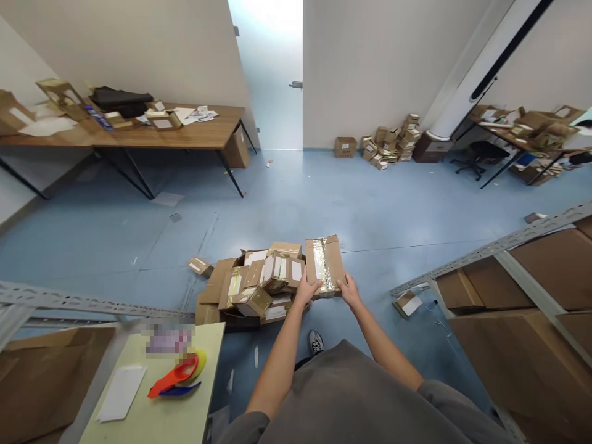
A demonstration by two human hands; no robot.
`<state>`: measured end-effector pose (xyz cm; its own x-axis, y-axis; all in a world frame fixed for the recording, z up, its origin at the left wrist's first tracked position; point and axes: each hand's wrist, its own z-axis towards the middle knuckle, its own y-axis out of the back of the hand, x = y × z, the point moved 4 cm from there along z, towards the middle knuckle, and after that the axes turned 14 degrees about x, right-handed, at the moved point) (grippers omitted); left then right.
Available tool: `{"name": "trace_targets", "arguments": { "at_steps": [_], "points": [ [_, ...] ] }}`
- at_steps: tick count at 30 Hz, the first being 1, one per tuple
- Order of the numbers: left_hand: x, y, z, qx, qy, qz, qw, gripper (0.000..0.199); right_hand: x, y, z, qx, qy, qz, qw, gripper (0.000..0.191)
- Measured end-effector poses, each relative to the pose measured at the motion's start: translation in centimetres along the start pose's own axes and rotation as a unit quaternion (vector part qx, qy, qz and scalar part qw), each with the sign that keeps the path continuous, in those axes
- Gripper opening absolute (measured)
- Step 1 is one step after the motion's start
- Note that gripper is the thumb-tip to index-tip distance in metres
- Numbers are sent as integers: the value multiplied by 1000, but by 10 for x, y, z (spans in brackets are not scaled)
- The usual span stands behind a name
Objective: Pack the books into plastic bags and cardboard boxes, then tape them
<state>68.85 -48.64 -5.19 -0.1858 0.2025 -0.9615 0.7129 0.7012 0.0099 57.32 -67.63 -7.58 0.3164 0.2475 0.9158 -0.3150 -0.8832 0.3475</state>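
Observation:
Between my two hands I hold a taped cardboard box (332, 256), with shiny tape running down its upper face. My left hand (307, 290) grips its near left corner, thumb on top. At the near right corner, my right hand (348, 290) does the same. The undersides of my fingers are hidden by the box. Just left of it, a large open carton (215, 290) on the floor is heaped with smaller taped boxes (275, 271), some bearing white labels. One small box (200, 266) lies on the floor beyond that carton.
A pale green table (194, 382) at lower left carries orange and blue scoops (173, 377) and white cards (121, 393). Metal shelving (504, 259) with cartons flanks me at right. Ahead are a wooden desk (203, 132), a door (272, 74) and stacked boxes (393, 142).

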Motion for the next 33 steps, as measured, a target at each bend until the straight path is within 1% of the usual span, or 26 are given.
{"name": "trace_targets", "arguments": {
  "at_steps": [2,5,7,9,11,13,17,19,21,23,25,27,29,33],
  "points": [
    [7,-7,13,6,32,16,999,127,-12,11,6,-16,-44,-11,999,70],
    [11,-2,26,-33,83,49,995,128,-23,23,16,-48,-106,-49,992,71],
    [8,7,30,-50,84,58,994,122,-26,29,23,-67,-141,-50,986,71],
    [3,18,30,-60,66,58,994,115,-25,33,29,-80,-162,-39,983,69],
    [0,30,26,-79,47,49,995,108,-20,32,36,-79,-160,-34,983,65],
    [-2,42,17,-104,33,38,993,100,-9,27,44,-61,-138,-30,988,62],
    [2,64,-10,-155,31,31,987,81,25,4,59,-20,-52,-18,998,57],
    [5,77,-28,-180,35,21,983,76,45,-15,63,6,-10,-17,1000,55],
    [7,91,-50,-206,34,4,978,73,64,-39,65,41,23,-18,999,56],
    [9,108,-75,-235,22,-10,972,70,82,-68,63,77,53,-23,995,56],
    [10,127,-106,-270,3,-17,963,68,100,-100,56,112,84,-34,990,57],
    [13,147,-143,-308,-13,-13,951,67,116,-137,44,147,111,-44,982,58],
    [18,168,-185,-350,-22,-9,936,68,132,-176,27,184,132,-51,973,58],
    [39,206,-284,-430,-18,-22,902,74,165,-259,-22,260,175,-78,947,59]
  ]
}}
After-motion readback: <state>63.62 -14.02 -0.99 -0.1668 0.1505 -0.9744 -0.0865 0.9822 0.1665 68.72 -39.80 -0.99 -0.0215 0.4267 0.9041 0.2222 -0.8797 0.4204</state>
